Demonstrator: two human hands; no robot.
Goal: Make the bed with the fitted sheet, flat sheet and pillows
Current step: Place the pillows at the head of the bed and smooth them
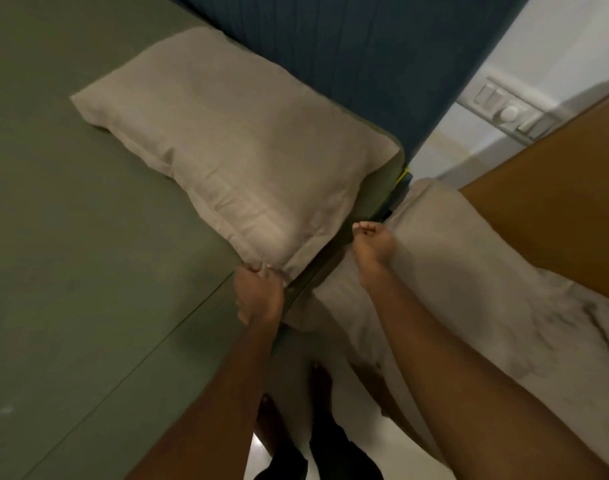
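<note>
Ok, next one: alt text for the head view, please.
A person's left hand pinches the near corner of a beige pillow lying on a green-sheeted bed against a blue headboard. The right hand is curled at a second beige pillow beside the bed; whether it grips is unclear.

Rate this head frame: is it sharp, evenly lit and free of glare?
Head view: dim and soft throughout; the pillow and left hand lack crisp edges, the switch panel is smeared, and the whole scene sits tilted; one small glare patch shines on the floor near the bottom edge.
</note>
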